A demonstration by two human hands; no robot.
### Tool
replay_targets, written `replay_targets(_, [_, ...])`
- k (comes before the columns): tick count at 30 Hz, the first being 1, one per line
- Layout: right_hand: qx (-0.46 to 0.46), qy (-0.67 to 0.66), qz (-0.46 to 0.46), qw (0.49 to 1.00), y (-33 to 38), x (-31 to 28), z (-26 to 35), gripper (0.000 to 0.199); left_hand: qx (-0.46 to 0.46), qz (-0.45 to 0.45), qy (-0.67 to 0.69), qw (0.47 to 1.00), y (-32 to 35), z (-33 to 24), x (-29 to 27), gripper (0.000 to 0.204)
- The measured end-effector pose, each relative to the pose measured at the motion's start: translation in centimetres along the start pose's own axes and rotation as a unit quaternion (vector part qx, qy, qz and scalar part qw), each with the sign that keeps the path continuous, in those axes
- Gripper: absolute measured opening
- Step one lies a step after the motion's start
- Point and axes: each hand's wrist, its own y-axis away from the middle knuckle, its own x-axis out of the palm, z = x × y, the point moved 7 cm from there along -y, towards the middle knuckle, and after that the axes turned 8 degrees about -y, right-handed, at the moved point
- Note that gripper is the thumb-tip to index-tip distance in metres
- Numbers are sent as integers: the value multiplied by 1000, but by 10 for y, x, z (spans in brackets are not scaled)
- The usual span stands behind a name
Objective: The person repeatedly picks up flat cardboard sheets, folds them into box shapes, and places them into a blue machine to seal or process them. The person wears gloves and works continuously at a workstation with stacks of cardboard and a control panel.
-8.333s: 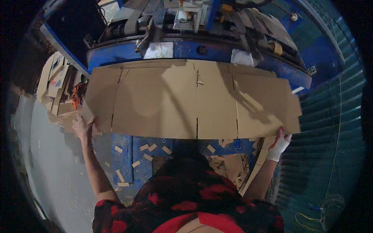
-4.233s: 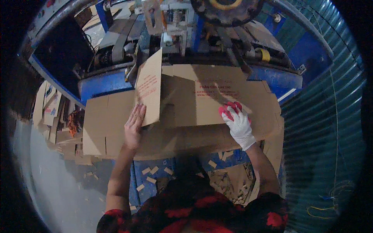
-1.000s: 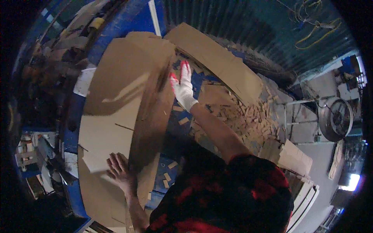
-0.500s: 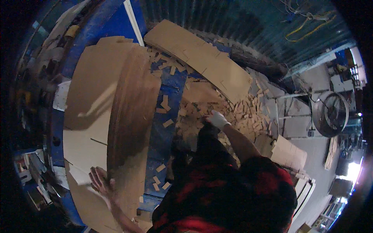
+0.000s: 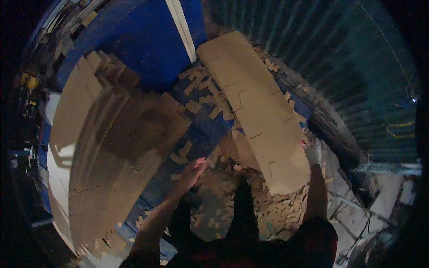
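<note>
Head view: 1 bare left hand (image 5: 194,173), empty, outstretched; 1 gloved right hand (image 5: 313,153) at edge of flat cardboard (image 5: 263,116), grip unclear.

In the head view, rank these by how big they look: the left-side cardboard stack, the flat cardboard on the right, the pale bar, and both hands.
Largest to smallest:
1. cardboard stack
2. flat cardboard
3. pale bar, visible part only
4. left hand and right hand: too alike to rank
</note>
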Motion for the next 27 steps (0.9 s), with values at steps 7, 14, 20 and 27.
replay_targets(7, [116, -198, 225, 947, -93, 50, -138, 55, -194, -4, 141, 971, -202, 64, 145, 76])
replay_targets(14, [195, -265, 276, 903, -86, 72, -171, 52, -81, 27, 463, 882, -266, 59, 216, 72])
replay_targets(20, [245, -309, 336, 855, -62, 78, -156, 48, -104, -19, 518, 849, -256, 39, 223, 70])
replay_targets(27, [297, -392, 402, 772, 12, 32, -101, 45, -145, 18, 461, 875, -196, 32, 205, 75])
